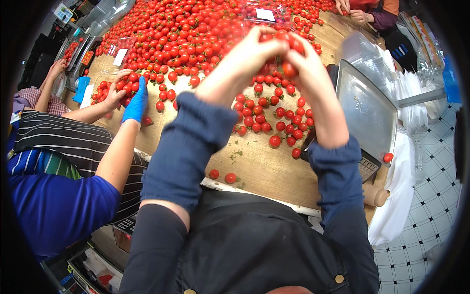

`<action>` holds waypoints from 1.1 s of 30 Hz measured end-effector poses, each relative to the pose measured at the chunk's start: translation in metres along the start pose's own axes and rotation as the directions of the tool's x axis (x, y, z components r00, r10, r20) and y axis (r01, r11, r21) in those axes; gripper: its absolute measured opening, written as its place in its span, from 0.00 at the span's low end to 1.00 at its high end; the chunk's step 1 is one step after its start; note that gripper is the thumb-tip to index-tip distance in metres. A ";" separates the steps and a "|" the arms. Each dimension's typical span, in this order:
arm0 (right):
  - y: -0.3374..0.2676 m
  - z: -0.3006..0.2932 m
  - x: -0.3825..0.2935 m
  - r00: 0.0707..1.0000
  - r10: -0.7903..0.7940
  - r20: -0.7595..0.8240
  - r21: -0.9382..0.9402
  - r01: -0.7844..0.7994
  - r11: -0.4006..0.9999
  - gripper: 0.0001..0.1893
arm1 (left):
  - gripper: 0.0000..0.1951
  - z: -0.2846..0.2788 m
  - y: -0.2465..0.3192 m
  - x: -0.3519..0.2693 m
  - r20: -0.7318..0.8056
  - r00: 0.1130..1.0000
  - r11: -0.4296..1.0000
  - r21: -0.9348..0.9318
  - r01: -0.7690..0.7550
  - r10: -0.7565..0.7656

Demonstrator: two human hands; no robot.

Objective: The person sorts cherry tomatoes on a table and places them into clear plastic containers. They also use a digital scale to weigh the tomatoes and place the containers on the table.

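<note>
My left hand and my right hand are raised close together above the wooden table, with several cherry tomatoes between them. Both hands are slightly blurred, and some of the tomatoes are hidden by the fingers. Beyond them spreads a large heap of red cherry tomatoes, many with green stems. Loose cherry tomatoes lie on the table below my hands. Behind my hands sits a clear plastic punnet with a white label.
A metal-topped weighing scale stands at right, one tomato on its edge. Clear plastic containers are stacked behind it. At left, a co-worker's gloved hand and bare hand hold tomatoes. Other people's hands work at top right.
</note>
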State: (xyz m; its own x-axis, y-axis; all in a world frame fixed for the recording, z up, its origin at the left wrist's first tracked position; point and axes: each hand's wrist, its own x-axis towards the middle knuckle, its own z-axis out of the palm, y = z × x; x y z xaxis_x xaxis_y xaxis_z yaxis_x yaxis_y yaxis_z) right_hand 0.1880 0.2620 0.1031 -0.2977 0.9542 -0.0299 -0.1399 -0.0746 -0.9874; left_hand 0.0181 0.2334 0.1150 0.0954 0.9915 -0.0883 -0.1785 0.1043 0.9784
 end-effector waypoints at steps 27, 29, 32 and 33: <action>0.153 0.061 -0.092 0.923 -0.017 0.384 -0.909 0.381 0.169 0.34 | 0.23 -0.085 -0.138 -0.026 0.011 0.952 0.033 0.999 -0.022 0.307; 0.149 0.051 -0.120 0.894 0.025 0.448 -0.877 0.434 0.205 0.34 | 0.21 -0.081 -0.161 -0.059 0.015 0.936 0.180 0.980 -0.084 0.352; 0.148 0.032 -0.161 0.843 0.017 0.538 -0.830 0.527 0.183 0.34 | 0.25 -0.060 -0.149 -0.113 0.064 0.977 0.091 0.992 -0.084 0.204; 0.152 0.025 -0.171 0.816 -0.012 0.578 -0.808 0.574 0.131 0.34 | 0.26 -0.055 -0.146 -0.127 0.109 0.986 -0.005 0.994 -0.109 0.125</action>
State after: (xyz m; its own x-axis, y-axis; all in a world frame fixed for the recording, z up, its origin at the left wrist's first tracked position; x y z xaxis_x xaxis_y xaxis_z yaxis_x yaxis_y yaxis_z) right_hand 0.1940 0.0806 -0.0382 -0.7871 0.6120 0.0776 0.5736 0.7723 -0.2728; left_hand -0.0217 0.0968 -0.0265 0.1787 0.9823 0.0556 0.9639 -0.1861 0.1904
